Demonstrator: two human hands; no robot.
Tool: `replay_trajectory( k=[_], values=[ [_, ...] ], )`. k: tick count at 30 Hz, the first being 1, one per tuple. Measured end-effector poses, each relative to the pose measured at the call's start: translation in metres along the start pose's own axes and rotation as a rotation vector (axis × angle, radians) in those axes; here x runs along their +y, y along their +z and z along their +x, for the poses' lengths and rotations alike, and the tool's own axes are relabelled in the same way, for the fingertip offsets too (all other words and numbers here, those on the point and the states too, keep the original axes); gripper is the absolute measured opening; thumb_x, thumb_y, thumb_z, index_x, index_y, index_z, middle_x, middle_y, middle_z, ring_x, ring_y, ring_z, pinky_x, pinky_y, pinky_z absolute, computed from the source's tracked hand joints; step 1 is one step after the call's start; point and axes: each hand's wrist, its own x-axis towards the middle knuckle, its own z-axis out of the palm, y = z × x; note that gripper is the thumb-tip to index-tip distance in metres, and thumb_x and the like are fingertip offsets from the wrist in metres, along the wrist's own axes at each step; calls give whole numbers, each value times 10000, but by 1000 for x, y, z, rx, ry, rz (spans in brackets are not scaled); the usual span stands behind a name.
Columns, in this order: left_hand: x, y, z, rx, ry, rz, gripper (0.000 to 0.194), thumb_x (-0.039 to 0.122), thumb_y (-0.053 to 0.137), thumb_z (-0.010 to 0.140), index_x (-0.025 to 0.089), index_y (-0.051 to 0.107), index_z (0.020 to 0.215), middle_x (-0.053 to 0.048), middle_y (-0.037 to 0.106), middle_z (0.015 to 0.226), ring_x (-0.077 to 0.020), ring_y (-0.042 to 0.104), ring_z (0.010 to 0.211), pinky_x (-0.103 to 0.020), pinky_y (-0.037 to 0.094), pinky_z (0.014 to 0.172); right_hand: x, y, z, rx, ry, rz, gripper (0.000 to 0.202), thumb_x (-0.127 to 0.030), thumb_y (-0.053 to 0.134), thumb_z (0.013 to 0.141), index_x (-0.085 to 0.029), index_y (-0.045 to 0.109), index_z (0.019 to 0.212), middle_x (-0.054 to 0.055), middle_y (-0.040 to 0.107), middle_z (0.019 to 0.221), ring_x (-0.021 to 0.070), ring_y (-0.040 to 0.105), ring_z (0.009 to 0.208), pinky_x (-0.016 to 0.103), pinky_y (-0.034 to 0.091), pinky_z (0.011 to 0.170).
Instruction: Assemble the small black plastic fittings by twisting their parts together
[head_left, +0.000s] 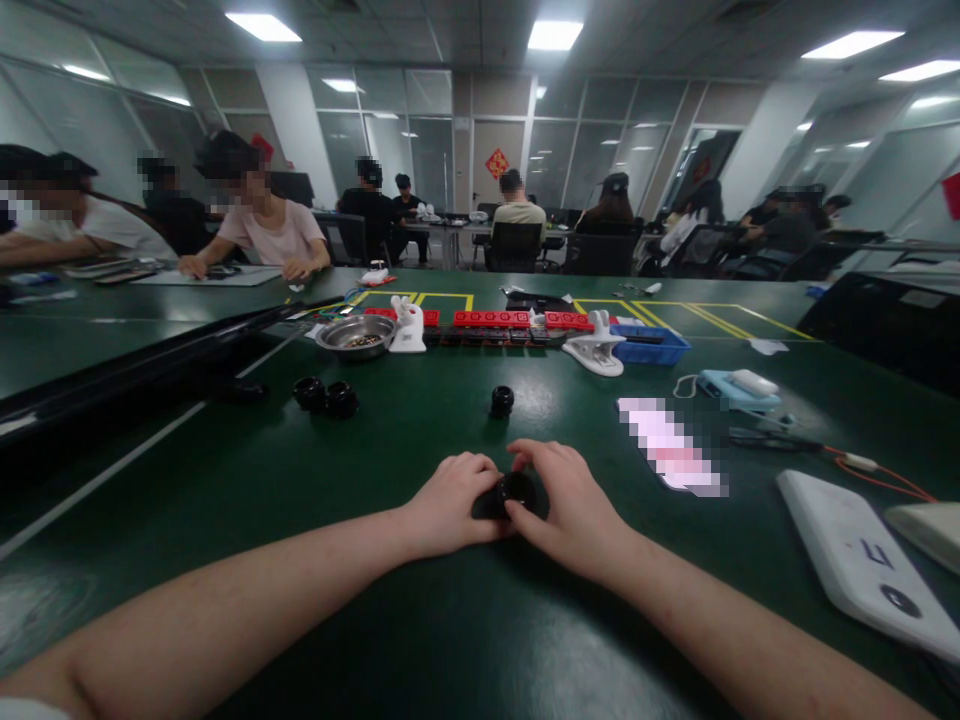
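Between my two hands, low over the green table, is a glossy black round fitting with its round opening facing up. My left hand has its thumb and curled fingers closed on the fitting's left side. Around the right side, my right hand curves its thumb and fingers onto the rim. The fingers partly hide the lower part of the fitting. A similar black fitting stands upright beyond my hands. Two more, a left one and a right one, stand close together farther left.
A metal bowl of small parts, a white clamp, a red strip and a blue tray line the back. A phone and a white device lie right. A long black panel lies left. People sit beyond.
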Motion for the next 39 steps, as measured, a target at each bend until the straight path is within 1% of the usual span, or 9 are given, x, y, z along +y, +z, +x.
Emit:
replay_trajectory(
  k=[4,10,13,17,21,26,30,35,39],
  values=[
    [-1,0,0,-11,3,11,350,433,596,701,176,556,936,-44,527,969,-219,463,892,-360,375,798,1,0,-2,-56,-82,54,546,-97,472,588,-174,408,1125,84,534,1108,239,452,1063,496,230,986],
    [1,-1,0,0,-6,1,338,431,609,686,183,549,910,-34,528,939,-210,471,869,-347,381,771,2,3,1,62,60,-18,418,-259,568,677,-161,460,1068,102,563,969,258,512,914,448,410,800],
    [1,0,0,7,-11,-5,334,435,604,690,185,549,904,-30,528,926,-206,472,862,-341,382,767,1,3,2,34,106,-38,364,-275,575,682,-165,483,1017,74,571,848,244,531,812,436,430,741],
    [-1,0,-1,-5,0,2,347,443,594,698,186,555,928,-39,529,961,-216,466,890,-355,377,792,1,2,0,-47,-9,98,445,-109,479,618,-185,440,1055,74,559,995,230,510,954,466,355,897],
    [-2,1,-1,-2,4,7,339,440,592,702,174,560,911,-44,527,974,-216,467,897,-359,374,803,1,2,-2,-35,-73,84,492,-103,469,603,-174,423,1087,91,523,1093,245,445,1069,510,216,996],
    [0,1,-1,7,10,3,331,440,602,696,184,549,899,-32,524,936,-208,468,873,-346,380,782,1,2,0,73,31,14,374,-232,571,671,-177,456,1023,101,542,995,261,494,948,457,397,829],
    [0,0,-1,11,7,0,311,439,595,703,187,549,881,-29,522,917,-203,471,852,-340,382,770,1,3,1,70,96,-28,383,-290,622,649,-167,474,981,81,558,885,250,518,837,432,423,748],
    [-2,1,-1,-3,15,-4,367,458,592,702,191,550,951,-37,524,968,-216,462,897,-355,374,796,2,2,0,-69,25,151,421,-86,482,610,-174,453,1020,73,554,983,219,516,930,416,401,847],
    [-3,2,-1,-6,12,13,371,456,598,695,178,557,937,-46,523,989,-220,462,903,-358,373,797,3,4,0,-43,-13,123,502,-122,495,630,-170,399,1121,101,509,1125,249,448,1073,498,290,955]
  ],
)
